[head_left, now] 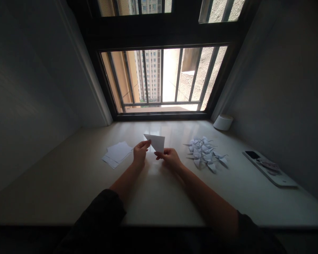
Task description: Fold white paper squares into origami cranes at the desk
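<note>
A folded sheet of white paper (pixel 158 141), triangular in outline, is held up above the sill between my two hands. My left hand (pixel 141 152) pinches its left edge between thumb and fingers. Lower down, my right hand (pixel 170 157) grips the bottom right corner. To the left lies a loose stack of white paper sheets (pixel 118 152), slightly fanned out. On the right sits a cluster of several folded paper cranes (pixel 204 151) with pointed tips and wings.
The pale sill (pixel 159 197) reaches to a dark-framed window (pixel 159 115) with bars outside. A white cylindrical object (pixel 223 122) stands at the back right corner. A phone (pixel 270 169) in a light case lies by the right wall.
</note>
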The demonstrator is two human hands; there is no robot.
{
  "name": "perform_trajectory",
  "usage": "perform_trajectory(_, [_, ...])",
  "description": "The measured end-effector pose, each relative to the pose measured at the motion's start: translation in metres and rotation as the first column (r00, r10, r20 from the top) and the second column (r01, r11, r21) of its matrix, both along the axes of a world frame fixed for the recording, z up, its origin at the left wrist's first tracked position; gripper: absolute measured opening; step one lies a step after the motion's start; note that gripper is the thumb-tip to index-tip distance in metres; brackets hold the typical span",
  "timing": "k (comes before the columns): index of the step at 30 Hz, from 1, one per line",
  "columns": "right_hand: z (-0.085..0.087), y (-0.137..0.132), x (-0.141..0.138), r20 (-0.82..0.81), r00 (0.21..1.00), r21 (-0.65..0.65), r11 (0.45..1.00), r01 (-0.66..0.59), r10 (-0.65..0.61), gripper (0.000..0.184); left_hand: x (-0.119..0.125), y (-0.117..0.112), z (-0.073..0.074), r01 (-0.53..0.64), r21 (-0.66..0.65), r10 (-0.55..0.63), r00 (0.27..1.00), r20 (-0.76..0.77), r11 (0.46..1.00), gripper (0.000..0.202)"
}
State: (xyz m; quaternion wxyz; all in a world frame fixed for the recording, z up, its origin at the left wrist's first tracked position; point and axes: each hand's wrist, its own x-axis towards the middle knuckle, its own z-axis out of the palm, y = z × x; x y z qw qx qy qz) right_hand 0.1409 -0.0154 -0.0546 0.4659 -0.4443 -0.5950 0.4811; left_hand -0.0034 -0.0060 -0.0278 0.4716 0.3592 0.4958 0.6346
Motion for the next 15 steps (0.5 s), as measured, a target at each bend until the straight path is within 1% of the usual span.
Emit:
perform_trajectory(4, [0.001,-0.004,-0.002,0.022,1.000,0.002,1.000,-0.013,0.013,0.034,-0.008,0.005,0.002,-0.047,-0.051,0.051,0.995,0.083,0.998,0.035])
perform_trajectory(6, [0.002,-0.005,-0.002,0.037,0.999,-0.001,1.000,-0.028,0.028,0.032,-0.010,0.007,0.003,-0.079,-0.069,0.086,0.992,0.096,0.994,0.037])
perform_trajectory(9, [0.002,-0.006,-0.003,0.053,0.998,0.003,0.999,-0.039,0.038,0.032,-0.013,0.009,0.005,-0.089,-0.110,0.103,0.985,0.136,0.990,0.036])
perform_trajectory(12, [0.003,-0.008,-0.003,0.070,0.997,-0.007,0.999,-0.044,0.044,0.031,-0.020,0.014,0.007,-0.092,-0.157,0.125,0.968,0.219,0.983,0.031])
perform_trajectory(15, [0.003,-0.012,-0.002,0.097,0.993,-0.027,0.998,-0.058,0.060,0.030,-0.034,0.022,0.010,-0.182,-0.175,0.224,0.940,0.257,0.968,0.027])
